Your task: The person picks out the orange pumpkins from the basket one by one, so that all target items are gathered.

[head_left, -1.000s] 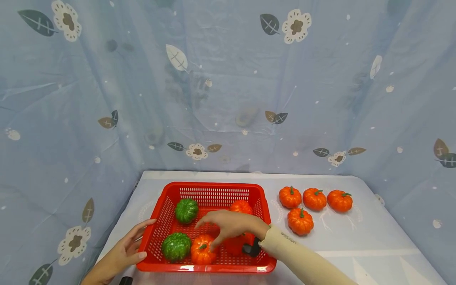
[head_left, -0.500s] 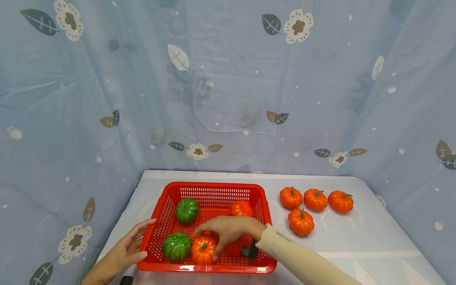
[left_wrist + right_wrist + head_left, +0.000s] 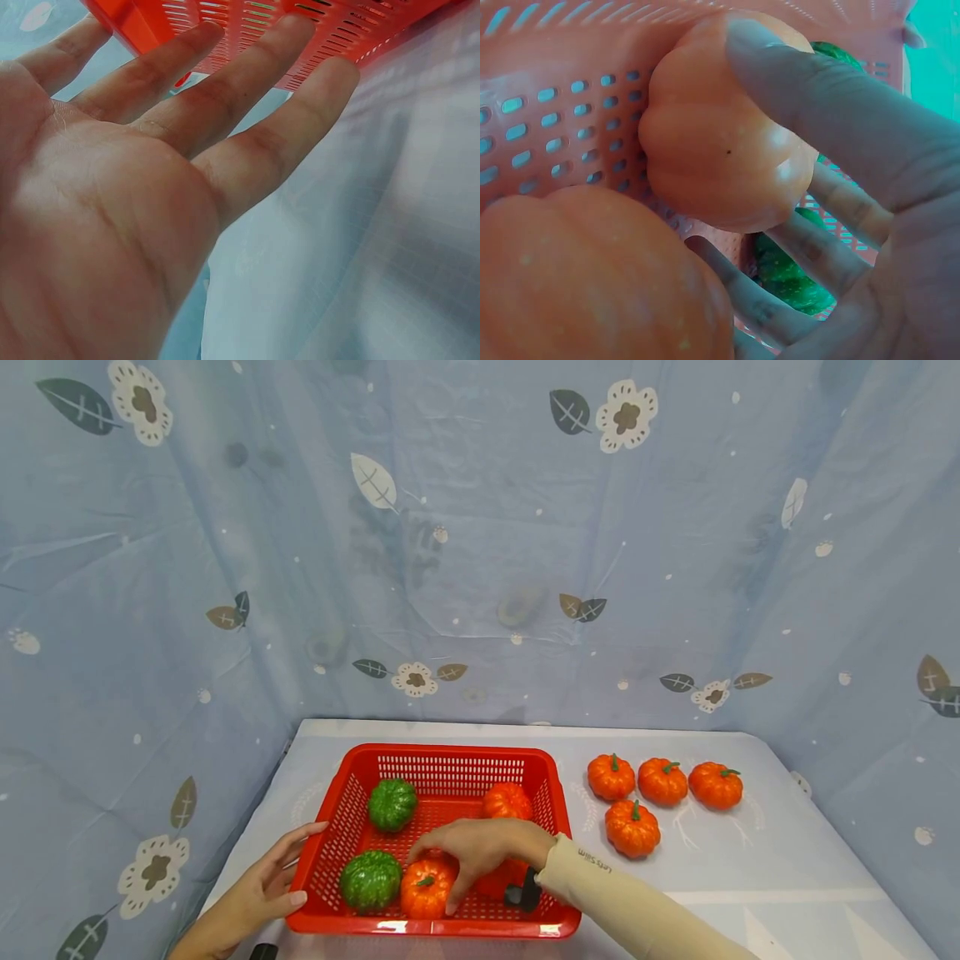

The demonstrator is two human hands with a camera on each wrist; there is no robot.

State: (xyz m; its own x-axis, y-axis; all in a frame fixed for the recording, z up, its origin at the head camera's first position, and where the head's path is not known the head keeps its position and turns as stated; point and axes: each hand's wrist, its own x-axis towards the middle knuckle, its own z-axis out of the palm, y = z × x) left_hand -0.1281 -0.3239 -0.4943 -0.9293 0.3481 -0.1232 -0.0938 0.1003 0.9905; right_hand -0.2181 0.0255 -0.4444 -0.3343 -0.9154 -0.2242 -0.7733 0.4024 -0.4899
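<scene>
In the head view my right hand (image 3: 480,850) grips a small orange pumpkin (image 3: 424,893) at the front of a red plastic basket (image 3: 442,752). The right wrist view has the thumb over this pumpkin (image 3: 720,142) and fingers curled round its other side. My left hand (image 3: 262,885) touches the basket's left side, its fingers (image 3: 277,142) fairly straight against the slotted wall. Two green pumpkins (image 3: 371,881) sit in the basket's left half. At the right are an orange pumpkin (image 3: 507,801) and another, partly hidden beneath my right wrist.
On the white table (image 3: 750,868), right of the basket, several orange pumpkins (image 3: 633,829) stand in a small group. A blue patterned curtain (image 3: 480,568) encloses the back and sides. A black object (image 3: 264,952) shows at the bottom edge by the left wrist.
My right hand has come down and closed its thumb and fingers round the front orange pumpkin. The left hand and basket have stayed in place.
</scene>
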